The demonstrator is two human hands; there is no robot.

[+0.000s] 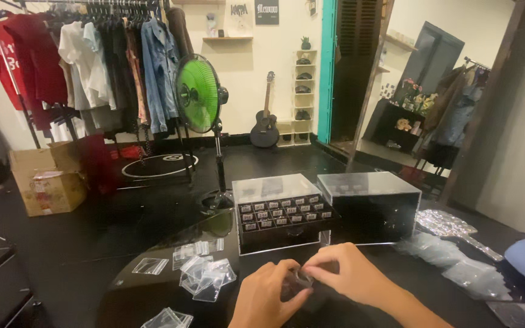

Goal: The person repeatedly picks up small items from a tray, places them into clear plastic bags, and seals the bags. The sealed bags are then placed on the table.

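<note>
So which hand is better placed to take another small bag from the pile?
Probably the left hand. The pile of bags lies just to its left on the table, while the right hand is farther and would have to cross over.

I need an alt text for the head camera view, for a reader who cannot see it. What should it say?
Two bare hands, the left hand and the right hand, meet over a dark round table and pinch a small clear bag between the fingertips. Loose clear bags lie to the left, and two clear display cases stand behind. Farther back are a green fan and a clothes rack.
</note>
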